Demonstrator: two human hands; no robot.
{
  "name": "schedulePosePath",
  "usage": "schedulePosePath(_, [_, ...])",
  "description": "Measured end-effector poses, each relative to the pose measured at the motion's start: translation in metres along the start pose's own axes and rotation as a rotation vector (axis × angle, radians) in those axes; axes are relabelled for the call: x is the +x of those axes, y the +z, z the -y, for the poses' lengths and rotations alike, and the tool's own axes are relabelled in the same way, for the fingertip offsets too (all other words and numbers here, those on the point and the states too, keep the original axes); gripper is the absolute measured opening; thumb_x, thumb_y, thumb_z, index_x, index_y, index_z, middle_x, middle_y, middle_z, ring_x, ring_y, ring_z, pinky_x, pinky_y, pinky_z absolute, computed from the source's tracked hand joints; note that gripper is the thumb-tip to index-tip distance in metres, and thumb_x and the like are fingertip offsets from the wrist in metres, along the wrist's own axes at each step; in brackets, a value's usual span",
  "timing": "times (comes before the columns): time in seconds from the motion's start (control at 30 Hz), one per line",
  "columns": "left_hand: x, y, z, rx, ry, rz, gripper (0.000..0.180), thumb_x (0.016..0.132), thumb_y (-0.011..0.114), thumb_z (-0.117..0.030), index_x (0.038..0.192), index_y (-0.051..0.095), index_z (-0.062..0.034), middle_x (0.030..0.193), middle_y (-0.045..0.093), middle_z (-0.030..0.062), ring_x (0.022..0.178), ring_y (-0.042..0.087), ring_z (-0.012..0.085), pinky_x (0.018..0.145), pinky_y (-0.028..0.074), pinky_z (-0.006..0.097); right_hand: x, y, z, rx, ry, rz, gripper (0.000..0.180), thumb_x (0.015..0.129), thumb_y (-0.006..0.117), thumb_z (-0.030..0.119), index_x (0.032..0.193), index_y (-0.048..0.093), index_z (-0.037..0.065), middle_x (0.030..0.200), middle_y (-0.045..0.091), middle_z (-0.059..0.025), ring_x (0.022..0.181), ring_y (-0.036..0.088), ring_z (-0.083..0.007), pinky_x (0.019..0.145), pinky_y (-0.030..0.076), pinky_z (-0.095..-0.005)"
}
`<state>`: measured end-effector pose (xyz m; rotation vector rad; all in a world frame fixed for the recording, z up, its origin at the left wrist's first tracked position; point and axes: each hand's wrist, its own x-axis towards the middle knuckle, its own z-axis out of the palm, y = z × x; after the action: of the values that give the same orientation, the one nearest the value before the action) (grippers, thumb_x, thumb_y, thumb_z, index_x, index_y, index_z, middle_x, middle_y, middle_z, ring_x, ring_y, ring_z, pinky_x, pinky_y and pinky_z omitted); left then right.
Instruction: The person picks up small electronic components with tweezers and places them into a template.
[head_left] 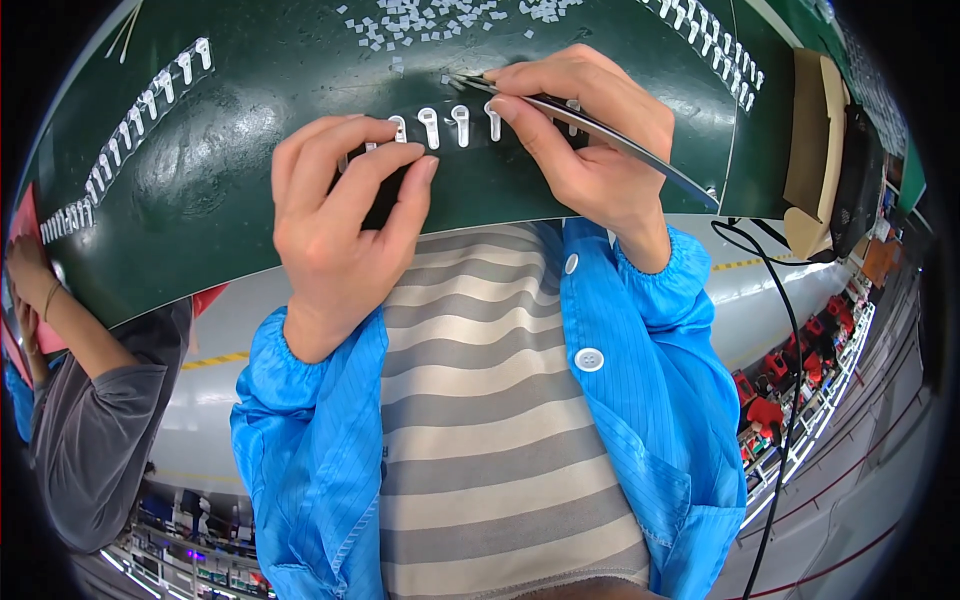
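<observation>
My right hand (600,125) pinches a pair of dark metal tweezers (620,140). The tweezer tips point left, beside a small pale square piece (447,80) on the green table; I cannot tell whether they grip it. My left hand (345,200) has its fingers apart, the index fingertip close to a small white paddle-shaped plastic part (399,130). More such parts form a row between my hands, among them one white part (429,127) and another white part (461,125). Both hands partly hide this row.
Many pale square pieces (425,20) lie scattered at the far middle. Curved rows of white parts sit on the left (145,110) and far right (710,45). Two thin sticks (128,35) lie far left. A cardboard box (812,140) stands right. Another person's arm (80,325) rests at the left edge.
</observation>
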<state>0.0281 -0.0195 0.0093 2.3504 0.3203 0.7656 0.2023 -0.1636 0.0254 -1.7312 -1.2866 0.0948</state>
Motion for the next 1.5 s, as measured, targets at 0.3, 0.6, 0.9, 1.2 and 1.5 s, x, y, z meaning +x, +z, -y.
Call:
schedulePosePath(0.3, [-0.005, -0.017, 0.011, 0.083, -0.014, 0.017, 0.022, 0.074, 0.087, -0.002, 0.093, 0.079, -0.0079, 0.102, 0.071, 0.0048, 0.101, 0.065, 0.0281, 0.082, 0.055, 0.037, -0.001, -0.002, -0.006, 0.034, -0.010, 0.032, 0.017, 0.080, 0.080, -0.010, 0.096, 0.077, -0.004, 0.092, 0.079, -0.0159, 0.082, 0.076, -0.0239, 0.071, 0.060, -0.0304])
schedulePosePath(0.6, [-0.007, -0.009, 0.014, 0.118, 0.061, 0.051, 0.027, 0.073, 0.088, -0.004, 0.099, 0.082, -0.0104, 0.101, 0.070, 0.0033, 0.102, 0.063, 0.0261, 0.079, 0.056, 0.035, 0.011, 0.003, -0.001, 0.160, -0.042, 0.233, 0.017, 0.078, 0.079, -0.009, 0.093, 0.077, -0.004, 0.092, 0.078, -0.0152, 0.086, 0.077, -0.0271, 0.072, 0.061, -0.0334])
schedulePosePath(0.9, [-0.008, -0.008, 0.016, 0.119, 0.069, 0.043, 0.027, 0.073, 0.088, -0.004, 0.100, 0.083, -0.0103, 0.101, 0.070, 0.0032, 0.102, 0.063, 0.0256, 0.078, 0.056, 0.035, 0.013, 0.007, -0.001, 0.156, -0.118, 0.269, 0.016, 0.077, 0.081, -0.006, 0.092, 0.077, -0.002, 0.093, 0.078, -0.0148, 0.085, 0.076, -0.0292, 0.072, 0.060, -0.0349])
schedulePosePath(1.2, [-0.004, -0.005, 0.012, 0.158, 0.057, 0.083, 0.024, 0.078, 0.086, -0.006, 0.101, 0.078, -0.0099, 0.102, 0.068, 0.0033, 0.104, 0.061, 0.0275, 0.084, 0.054, 0.037, 0.013, 0.005, 0.000, 0.157, -0.081, 0.235, 0.017, 0.078, 0.082, -0.007, 0.094, 0.077, -0.003, 0.094, 0.078, -0.0141, 0.084, 0.075, -0.0269, 0.072, 0.060, -0.0332])
schedulePosePath(1.5, [-0.005, -0.007, 0.010, 0.135, 0.033, 0.099, 0.023, 0.080, 0.085, -0.007, 0.102, 0.078, -0.0090, 0.104, 0.069, 0.0047, 0.105, 0.061, 0.0281, 0.087, 0.052, 0.039, 0.020, 0.014, -0.002, 0.068, 0.017, 0.078, 0.018, 0.080, 0.082, -0.007, 0.097, 0.078, -0.003, 0.093, 0.078, -0.0126, 0.079, 0.073, -0.0205, 0.068, 0.058, -0.0287])
